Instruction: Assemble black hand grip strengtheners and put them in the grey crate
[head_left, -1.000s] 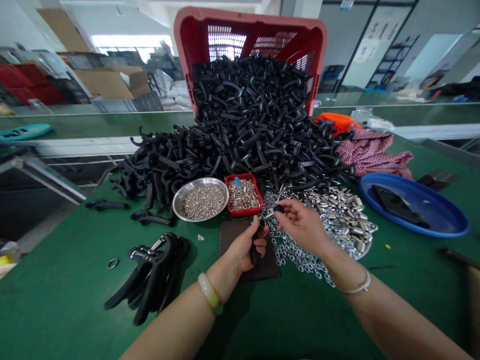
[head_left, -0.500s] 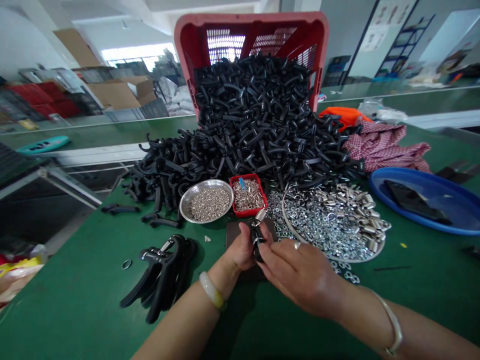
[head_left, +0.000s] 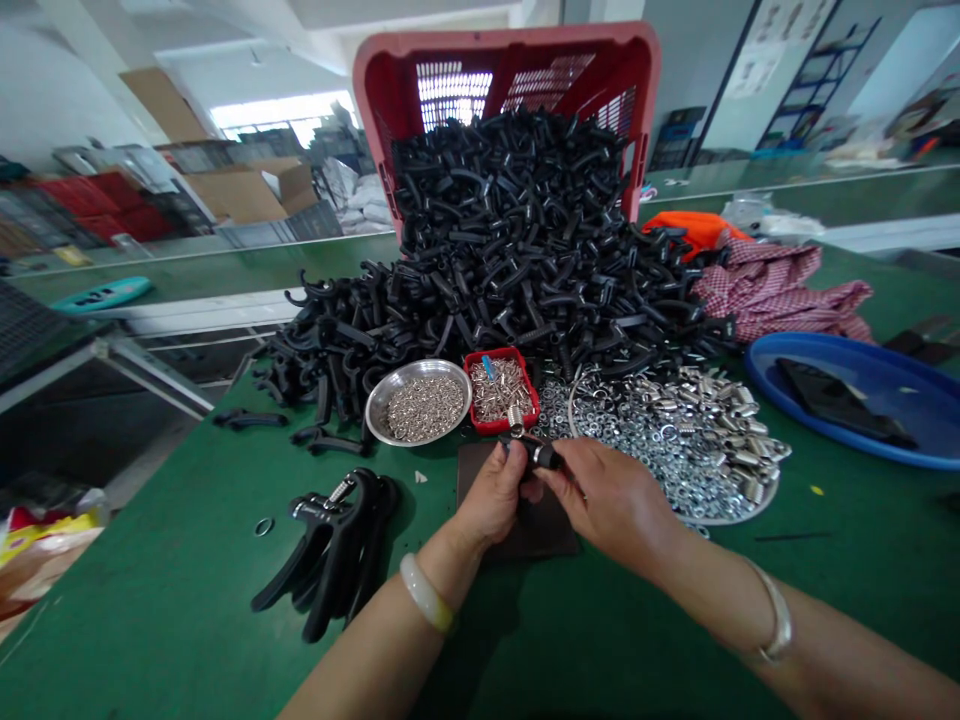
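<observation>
My left hand and my right hand meet over a dark brown mat. Between them they grip a black plastic handle, which points to the right. A small steel coil spring stands up at its left end, just above my left fingers. Much of the handle is hidden by my fingers. Right behind my hands sits a small red tray of metal parts. A steel bowl of small rings lies to its left.
A heap of black handles spills from a tipped red crate. Assembled black hand grips lie on the green table at left. To the right are a round tray of washers and sleeves, checked cloth and a blue plate.
My right hand has come in from above the washers to the black handle, now gripping its right end. The handle has turned towards the right, and the view has shifted slightly.
</observation>
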